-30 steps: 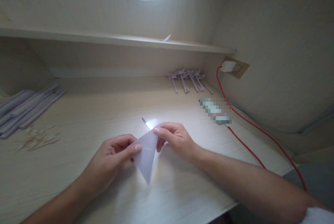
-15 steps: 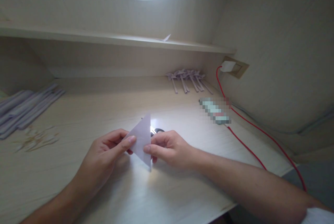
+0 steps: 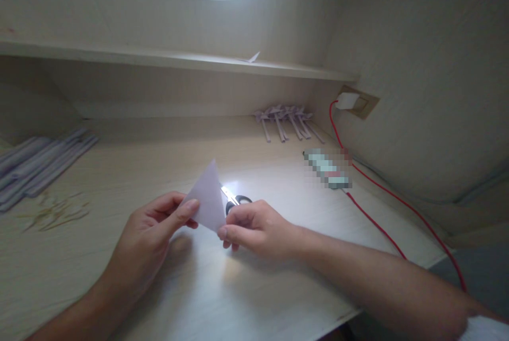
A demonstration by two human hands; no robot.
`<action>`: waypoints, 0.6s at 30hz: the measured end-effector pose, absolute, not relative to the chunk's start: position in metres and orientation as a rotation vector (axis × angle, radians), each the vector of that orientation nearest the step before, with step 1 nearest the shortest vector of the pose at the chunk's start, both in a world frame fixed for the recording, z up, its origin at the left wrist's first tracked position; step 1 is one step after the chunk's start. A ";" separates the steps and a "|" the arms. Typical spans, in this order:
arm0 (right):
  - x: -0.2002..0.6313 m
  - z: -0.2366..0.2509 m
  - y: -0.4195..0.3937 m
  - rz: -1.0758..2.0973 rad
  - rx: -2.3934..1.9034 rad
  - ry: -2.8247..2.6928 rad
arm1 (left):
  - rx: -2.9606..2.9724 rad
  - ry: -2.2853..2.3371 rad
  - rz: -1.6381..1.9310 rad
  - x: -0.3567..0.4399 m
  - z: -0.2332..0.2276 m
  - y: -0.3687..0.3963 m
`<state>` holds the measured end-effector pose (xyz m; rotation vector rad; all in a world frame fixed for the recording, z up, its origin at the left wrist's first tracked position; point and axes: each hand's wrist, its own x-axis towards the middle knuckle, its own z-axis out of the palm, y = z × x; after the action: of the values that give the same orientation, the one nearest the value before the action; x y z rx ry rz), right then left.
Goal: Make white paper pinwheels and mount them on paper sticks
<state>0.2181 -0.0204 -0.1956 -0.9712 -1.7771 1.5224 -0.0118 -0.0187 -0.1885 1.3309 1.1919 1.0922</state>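
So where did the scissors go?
The scissors lie on the desk in the middle of the head view, just behind the paper triangle and the right hand, partly hidden by them.

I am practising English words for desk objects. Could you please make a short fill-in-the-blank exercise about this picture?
1. Both hands, left hand and right hand, hold a folded paper shaped like a ____.
2. Behind the paper lie small ____ on the desk.
3. The cable from the wall plug is ____.

Missing words: triangle; scissors; red
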 end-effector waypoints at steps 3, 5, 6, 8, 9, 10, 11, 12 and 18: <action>0.217 -0.195 -0.021 1.502 -1.017 -1.762 | 1.329 1.206 1.088 -0.012 -0.190 -0.018; 0.217 -0.195 -0.020 1.536 -1.025 -1.733 | 1.323 1.217 1.070 -0.013 -0.192 -0.017; 0.217 -0.195 -0.020 1.548 -1.026 -1.723 | 1.315 1.225 1.062 -0.013 -0.192 -0.016; 0.218 -0.195 -0.019 1.541 -1.035 -1.722 | 1.288 1.243 1.043 -0.014 -0.194 -0.015; 0.219 -0.194 -0.019 1.528 -1.042 -1.729 | 1.271 1.250 1.026 -0.014 -0.195 -0.014; 0.219 -0.194 -0.019 1.511 -1.049 -1.739 | 1.254 1.257 1.012 -0.014 -0.196 -0.014; 0.220 -0.193 -0.019 1.496 -1.056 -1.752 | 1.245 1.260 0.996 -0.015 -0.196 -0.013; 0.220 -0.193 -0.018 1.480 -1.061 -1.764 | 1.240 1.263 0.977 -0.016 -0.197 -0.013; 0.220 -0.192 -0.014 1.443 -1.126 -1.757 | 1.248 1.332 0.949 -0.027 -0.208 -0.007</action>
<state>0.2204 -0.0138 -0.1916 -1.1264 -1.7569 1.4433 -0.0272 -0.0071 -0.2079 1.2482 1.3322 0.9485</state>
